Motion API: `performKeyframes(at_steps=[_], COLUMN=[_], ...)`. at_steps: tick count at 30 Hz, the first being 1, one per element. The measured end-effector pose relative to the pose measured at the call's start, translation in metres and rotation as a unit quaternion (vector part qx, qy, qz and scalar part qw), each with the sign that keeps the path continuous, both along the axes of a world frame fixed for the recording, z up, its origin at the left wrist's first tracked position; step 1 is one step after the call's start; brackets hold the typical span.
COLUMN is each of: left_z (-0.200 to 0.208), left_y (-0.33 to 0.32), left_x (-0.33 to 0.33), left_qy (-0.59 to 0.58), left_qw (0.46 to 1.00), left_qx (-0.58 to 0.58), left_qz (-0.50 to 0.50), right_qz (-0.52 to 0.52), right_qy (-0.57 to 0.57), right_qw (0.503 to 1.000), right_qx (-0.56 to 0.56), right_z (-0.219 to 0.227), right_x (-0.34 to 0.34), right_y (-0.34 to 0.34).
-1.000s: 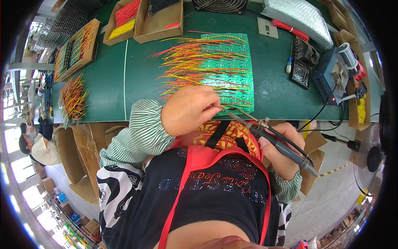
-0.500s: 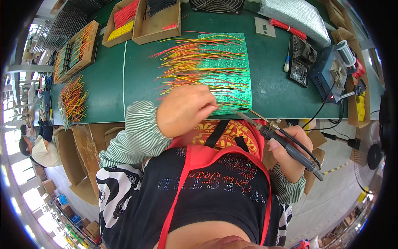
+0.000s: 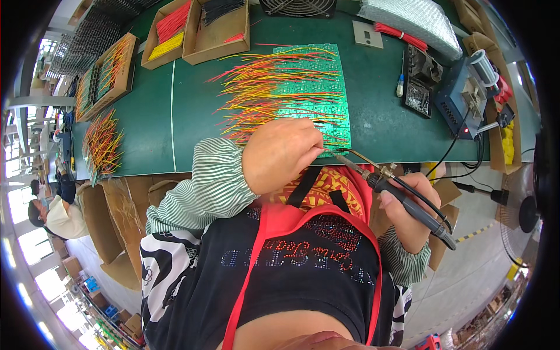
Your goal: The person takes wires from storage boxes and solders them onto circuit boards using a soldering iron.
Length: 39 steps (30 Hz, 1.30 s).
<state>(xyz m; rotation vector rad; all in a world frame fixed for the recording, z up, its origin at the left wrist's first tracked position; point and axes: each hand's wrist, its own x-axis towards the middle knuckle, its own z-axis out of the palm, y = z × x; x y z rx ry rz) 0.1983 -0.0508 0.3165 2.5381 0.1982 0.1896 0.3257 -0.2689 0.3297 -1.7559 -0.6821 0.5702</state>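
A panel of green circuit boards (image 3: 342,87) lies near the table's front edge, with rows of red and yellow wires (image 3: 248,87) spreading left from it. My left hand (image 3: 283,153) is closed in a pinch over the panel's lower end, a thin red wire at its fingertips. My right hand (image 3: 413,204) grips a grey soldering iron (image 3: 433,226) with a curved solder-feed tube (image 3: 357,155) clamped to it. The iron's tip reaches the board's bottom edge, just right of the pinching fingers. My left hand hides part of the lower wires.
Cardboard boxes of red, yellow and black wires (image 3: 224,49) stand at the back left. A wired-board bundle (image 3: 104,143) lies at the left edge. At the right are a blue soldering station (image 3: 458,105), a black tray (image 3: 419,99), a screwdriver (image 3: 400,87) and bubble wrap (image 3: 411,23).
My left hand has moved right, bringing its pinch close to the iron's tip. The iron has shifted slightly; the whole view has moved a little.
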Motion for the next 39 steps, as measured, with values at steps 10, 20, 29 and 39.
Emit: performKeyframes(at_steps=[10,20,29,39], left_z=[-0.001,-0.001,0.028,-0.001], left_y=[0.003,0.003,0.01,-0.01], left_x=[0.002,0.001,-0.004,0.018], left_qy=[-0.001,0.01,-0.017,-0.012], left_qw=[1.0,1.0,0.992,1.0], left_qx=[-0.002,0.007,0.121,0.01], left_qz=[-0.03,-0.024,0.02,-0.016], right_qz=[0.023,0.0,-0.023,-0.048], right_qy=[-0.006,0.008,0.027,0.031], right_qw=[1.0,1.0,0.999,0.998], right_qx=[-0.009,0.001,0.001,0.002], right_z=[-0.005,0.003,0.001,-0.002], right_x=[0.003,0.003,0.005,0.007], right_y=[0.004,-0.001,-0.012,-0.018])
